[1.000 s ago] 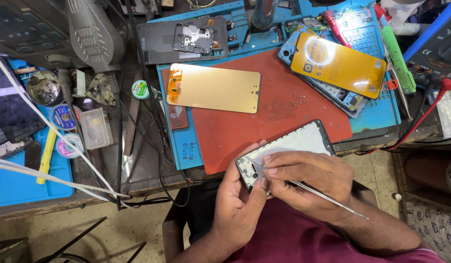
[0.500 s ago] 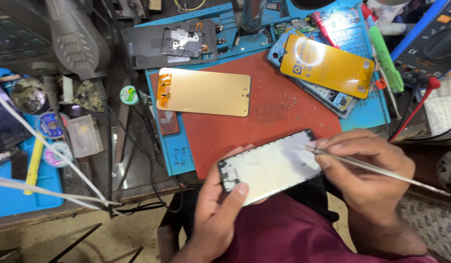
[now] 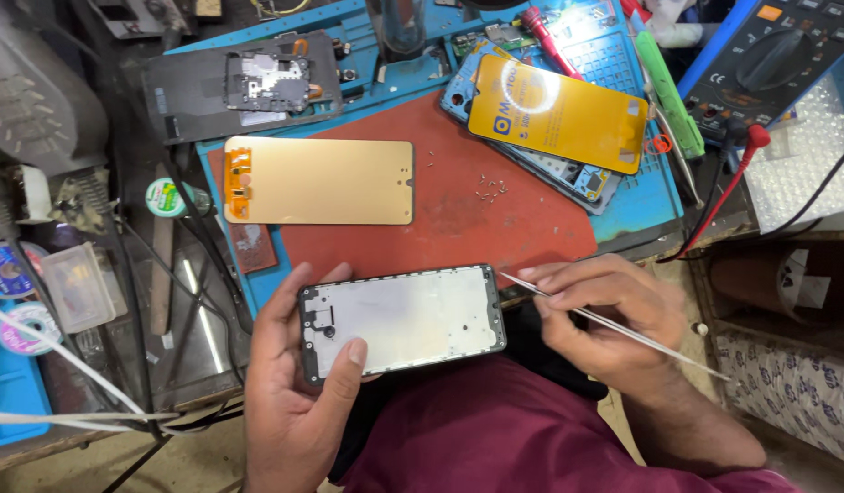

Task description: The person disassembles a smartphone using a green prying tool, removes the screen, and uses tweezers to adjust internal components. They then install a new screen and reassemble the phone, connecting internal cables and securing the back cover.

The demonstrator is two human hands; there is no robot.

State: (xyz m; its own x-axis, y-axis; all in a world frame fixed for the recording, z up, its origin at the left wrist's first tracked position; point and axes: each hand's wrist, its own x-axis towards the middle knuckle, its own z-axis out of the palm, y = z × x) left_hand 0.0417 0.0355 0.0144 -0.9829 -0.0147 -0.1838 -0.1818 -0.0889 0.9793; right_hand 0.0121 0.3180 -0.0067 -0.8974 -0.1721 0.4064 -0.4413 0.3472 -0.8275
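Cluttered workbench [image 3: 180,365] up top: a blue work mat [image 3: 641,205] covers it, a red pad [image 3: 458,219] on that, carrying 1 gold display panel [image 3: 322,181] and tiny loose screws [image 3: 490,190]; a multimeter [image 3: 773,59] sits far right.

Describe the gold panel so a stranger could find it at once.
Start at the red mat in the middle of the blue bench. The gold panel lies flat on the mat's left part, above the phone frame held in the left hand. Unlike the yellow printed sheet, it is plain, with orange tabs at its left end.
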